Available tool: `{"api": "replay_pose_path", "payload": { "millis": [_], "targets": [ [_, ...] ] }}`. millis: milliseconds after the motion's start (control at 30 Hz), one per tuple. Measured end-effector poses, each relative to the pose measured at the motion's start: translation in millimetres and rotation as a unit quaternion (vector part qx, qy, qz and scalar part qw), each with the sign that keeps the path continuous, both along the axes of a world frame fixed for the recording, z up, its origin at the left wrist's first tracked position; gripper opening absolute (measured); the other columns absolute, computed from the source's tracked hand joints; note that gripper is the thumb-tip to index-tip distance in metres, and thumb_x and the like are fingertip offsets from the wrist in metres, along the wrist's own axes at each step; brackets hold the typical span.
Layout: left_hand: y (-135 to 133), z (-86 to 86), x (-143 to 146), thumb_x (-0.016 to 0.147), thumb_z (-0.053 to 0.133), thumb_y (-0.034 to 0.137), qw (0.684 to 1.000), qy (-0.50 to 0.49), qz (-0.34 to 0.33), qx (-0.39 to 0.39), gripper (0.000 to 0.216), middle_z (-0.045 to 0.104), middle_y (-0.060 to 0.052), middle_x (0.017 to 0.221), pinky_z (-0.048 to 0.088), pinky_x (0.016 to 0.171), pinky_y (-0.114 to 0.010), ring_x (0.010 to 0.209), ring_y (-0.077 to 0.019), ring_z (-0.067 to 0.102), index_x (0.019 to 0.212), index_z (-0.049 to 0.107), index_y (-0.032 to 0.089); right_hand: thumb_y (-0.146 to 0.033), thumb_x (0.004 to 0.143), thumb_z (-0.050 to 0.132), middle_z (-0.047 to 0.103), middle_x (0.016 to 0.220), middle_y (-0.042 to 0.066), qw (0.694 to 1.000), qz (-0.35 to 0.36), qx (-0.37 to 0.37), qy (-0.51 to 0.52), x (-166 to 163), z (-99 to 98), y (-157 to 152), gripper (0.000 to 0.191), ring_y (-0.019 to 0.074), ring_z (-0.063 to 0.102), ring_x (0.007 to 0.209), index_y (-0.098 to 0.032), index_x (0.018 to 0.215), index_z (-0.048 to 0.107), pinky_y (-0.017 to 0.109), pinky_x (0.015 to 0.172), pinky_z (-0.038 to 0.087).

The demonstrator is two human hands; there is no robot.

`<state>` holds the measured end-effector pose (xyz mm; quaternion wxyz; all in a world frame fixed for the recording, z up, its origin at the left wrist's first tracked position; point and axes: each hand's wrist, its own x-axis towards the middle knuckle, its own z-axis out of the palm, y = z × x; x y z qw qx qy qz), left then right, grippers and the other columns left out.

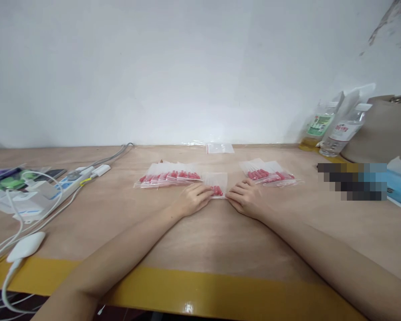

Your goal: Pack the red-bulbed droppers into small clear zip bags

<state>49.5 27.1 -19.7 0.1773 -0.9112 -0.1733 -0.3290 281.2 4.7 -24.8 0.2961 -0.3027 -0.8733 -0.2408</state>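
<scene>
A small clear zip bag with red pieces inside (216, 183) lies flat on the wooden table (200, 236) between my hands. My left hand (194, 199) pinches its lower left corner with curled fingers. My right hand (244, 196) grips its lower right corner the same way. A fanned row of filled bags (169, 174) lies just left of it, touching it. A second, smaller pile of filled bags (270, 174) sits just beyond my right hand.
Empty clear bags (219, 148) lie by the wall. A power strip (65, 183), chargers and white cables (23, 247) crowd the left. Two bottles (324, 125), a tan bag (384, 129) and blue packaging (399, 187) stand right. Yellow tape (194, 290) marks the near edge.
</scene>
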Motion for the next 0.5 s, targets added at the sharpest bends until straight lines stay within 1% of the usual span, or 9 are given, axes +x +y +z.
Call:
{"api": "replay_pose_path", "payload": {
  "millis": [133, 233, 333, 500],
  "targets": [
    [2, 1.3, 21, 0.085, 0.044, 0.018, 0.999, 0.037, -0.012, 0.016, 0.016, 0.066, -0.005, 0.085, 0.048, 0.067, -0.029, 0.077, -0.015, 0.06, 0.085, 0.061, 0.017, -0.019, 0.084, 0.045, 0.063, 0.068, 0.003, 1.0, -0.012, 0.0, -0.016, -6, 3.6, -2, 0.02, 0.0146, 0.051, 0.07, -0.019, 0.075, 0.063, 0.032, 0.073, 0.029],
    [4, 0.1, 30, 0.086, 0.042, 0.018, 0.999, 0.036, -0.012, 0.022, 0.019, 0.065, -0.005, 0.083, 0.047, 0.065, -0.028, 0.074, -0.0149, 0.06, 0.081, 0.06, 0.017, -0.02, 0.085, 0.045, 0.063, 0.068, 0.002, 1.0, -0.019, 0.004, -0.007, -8, 3.7, -3, 0.021, 0.0145, 0.051, 0.07, -0.019, 0.074, 0.063, 0.033, 0.074, 0.029],
    [5, -1.4, 32, 0.087, 0.04, 0.02, 0.999, 0.034, -0.008, 0.016, 0.022, 0.064, -0.006, 0.083, 0.047, 0.065, -0.028, 0.073, -0.0145, 0.059, 0.08, 0.06, 0.017, -0.021, 0.085, 0.045, 0.062, 0.067, 0.002, 1.0, -0.022, 0.005, 0.006, -9, 2.4, -3, 0.02, 0.0141, 0.051, 0.069, -0.018, 0.075, 0.063, 0.032, 0.073, 0.029],
    [6, -0.9, 33, 0.086, 0.04, 0.019, 0.998, 0.037, -0.007, 0.045, 0.021, 0.064, -0.004, 0.079, 0.045, 0.064, -0.028, 0.07, -0.0134, 0.058, 0.077, 0.059, 0.017, -0.018, 0.085, 0.045, 0.061, 0.065, 0.002, 1.0, -0.015, -0.001, 0.001, -10, 3.1, -5, 0.02, 0.0137, 0.05, 0.068, -0.019, 0.076, 0.063, 0.032, 0.071, 0.028]
  ]
}}
